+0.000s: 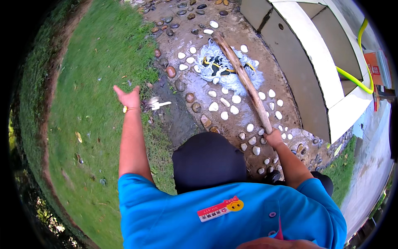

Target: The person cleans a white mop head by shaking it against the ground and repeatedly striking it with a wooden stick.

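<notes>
My right hand (274, 137) is closed around the near end of a long wooden stick (244, 79). The stick slants away across a pale string mop head (206, 73) with black and yellow fabric at its middle. Whether stick and mop head are joined, I cannot tell. The mop head lies on wet, pebble-set paving (199, 82). Out to the left, my left hand (129, 99) is held over the lawn with thumb and fingers spread and nothing in it. Just right of that hand is a small white object (160, 105), partly blurred.
Grass (96, 102) covers the left side. White and brown stones stud the paving. A tiled trough-like structure (295, 59) borders the right, with a yellow-green hose (354, 80) over its wall. Beyond stands a red box (371, 67). My bent knee (208, 158) is in front.
</notes>
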### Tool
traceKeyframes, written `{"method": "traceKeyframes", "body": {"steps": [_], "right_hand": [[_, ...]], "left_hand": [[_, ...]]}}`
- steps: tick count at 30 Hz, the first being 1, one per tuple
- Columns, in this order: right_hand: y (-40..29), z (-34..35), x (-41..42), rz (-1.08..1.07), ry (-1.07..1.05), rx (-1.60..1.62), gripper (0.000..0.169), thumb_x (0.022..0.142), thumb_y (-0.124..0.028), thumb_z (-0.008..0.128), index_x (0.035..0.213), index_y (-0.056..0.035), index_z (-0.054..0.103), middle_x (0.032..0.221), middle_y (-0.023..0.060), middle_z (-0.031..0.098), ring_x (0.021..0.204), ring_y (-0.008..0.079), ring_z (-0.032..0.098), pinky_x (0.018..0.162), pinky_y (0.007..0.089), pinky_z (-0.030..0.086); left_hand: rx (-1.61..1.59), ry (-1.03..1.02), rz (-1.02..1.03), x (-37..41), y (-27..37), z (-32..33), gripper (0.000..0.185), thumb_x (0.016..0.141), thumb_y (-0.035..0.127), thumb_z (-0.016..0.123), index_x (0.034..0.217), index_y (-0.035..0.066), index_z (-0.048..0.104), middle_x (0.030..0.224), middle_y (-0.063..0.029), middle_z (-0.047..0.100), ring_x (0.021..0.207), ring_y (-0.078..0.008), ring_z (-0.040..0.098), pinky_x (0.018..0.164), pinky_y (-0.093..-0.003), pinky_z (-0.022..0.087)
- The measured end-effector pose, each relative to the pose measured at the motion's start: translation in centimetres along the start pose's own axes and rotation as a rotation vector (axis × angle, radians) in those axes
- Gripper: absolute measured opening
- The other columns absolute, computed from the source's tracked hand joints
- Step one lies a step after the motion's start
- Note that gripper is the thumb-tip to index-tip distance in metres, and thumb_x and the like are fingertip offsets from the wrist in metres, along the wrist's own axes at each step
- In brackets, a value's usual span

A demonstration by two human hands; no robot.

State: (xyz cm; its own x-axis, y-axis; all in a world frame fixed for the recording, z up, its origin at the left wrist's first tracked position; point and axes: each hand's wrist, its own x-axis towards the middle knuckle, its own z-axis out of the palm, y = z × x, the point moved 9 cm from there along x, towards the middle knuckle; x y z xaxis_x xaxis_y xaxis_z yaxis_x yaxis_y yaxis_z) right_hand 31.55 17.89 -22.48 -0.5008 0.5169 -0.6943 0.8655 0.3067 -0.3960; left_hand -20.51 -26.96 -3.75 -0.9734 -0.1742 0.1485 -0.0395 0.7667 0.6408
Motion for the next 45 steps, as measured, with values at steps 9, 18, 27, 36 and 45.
{"method": "traceKeyframes", "body": {"steps": [9, 18, 27, 36, 45], "right_hand": [[-6.1, -4.1, -1.7, -0.103, 0.086, 0.089, 0.041, 0.072, -0.027, 0.072, 0.095, 0.0042, 0.062, 0.083, 0.0199, 0.065, 0.077, 0.0299, 0.065, 0.073, 0.038, 0.05], [-33.5, -25.3, -8.7, -0.795, 0.588, 0.469, 0.019, 0.081, -0.012, 0.071, 0.077, -0.0074, 0.054, 0.054, -0.0011, 0.051, 0.047, 0.0049, 0.047, 0.043, 0.0211, 0.039], [-3.0, 1.0, -5.5, 0.176, -0.196, -0.026, 0.044, 0.075, -0.031, 0.066, 0.107, -0.0019, 0.062, 0.094, 0.0249, 0.064, 0.09, 0.0374, 0.064, 0.082, 0.0408, 0.05], [-16.9, -18.5, -6.9, -0.16, 0.273, 0.238, 0.043, 0.075, -0.027, 0.076, 0.1, 0.0027, 0.059, 0.08, 0.0094, 0.063, 0.07, 0.013, 0.06, 0.062, 0.029, 0.052], [-26.6, -25.1, -11.5, -1.015, 0.91, 0.505, 0.019, 0.077, -0.008, 0.072, 0.075, -0.0078, 0.053, 0.066, 0.0006, 0.054, 0.057, 0.0091, 0.049, 0.053, 0.0226, 0.039]], "left_hand": [[0.38, -0.361, -0.088, -4.1, -3.5, 9.6, 0.091, 0.068, 0.055, 0.071, 0.132, -0.001, 0.041, 0.133, -0.0316, 0.042, 0.117, -0.0424, 0.049, 0.099, -0.0449, 0.04], [-0.041, -0.776, -0.228, -11.5, 6.2, 31.0, 0.074, 0.069, 0.055, 0.071, 0.1, -0.012, 0.063, 0.102, -0.0225, 0.065, 0.094, -0.0271, 0.064, 0.082, -0.0356, 0.048], [-0.34, -0.596, -0.309, -12.7, 8.0, 34.1, 0.043, 0.07, 0.015, 0.066, 0.107, -0.005, 0.058, 0.107, -0.0253, 0.062, 0.099, -0.0382, 0.06, 0.086, -0.0409, 0.048], [0.138, -0.914, 0.94, -24.6, 22.6, 27.8, 0.038, 0.07, 0.018, 0.07, 0.107, 0.018, 0.063, 0.144, -0.0119, 0.032, 0.129, -0.0351, 0.035, 0.102, -0.0398, 0.037], [0.072, -1.01, 0.863, -26.2, 19.4, 28.5, 0.049, 0.075, 0.029, 0.063, 0.12, 0.012, 0.061, 0.144, -0.0175, 0.036, 0.134, -0.0402, 0.028, 0.11, -0.0397, 0.028]]}}
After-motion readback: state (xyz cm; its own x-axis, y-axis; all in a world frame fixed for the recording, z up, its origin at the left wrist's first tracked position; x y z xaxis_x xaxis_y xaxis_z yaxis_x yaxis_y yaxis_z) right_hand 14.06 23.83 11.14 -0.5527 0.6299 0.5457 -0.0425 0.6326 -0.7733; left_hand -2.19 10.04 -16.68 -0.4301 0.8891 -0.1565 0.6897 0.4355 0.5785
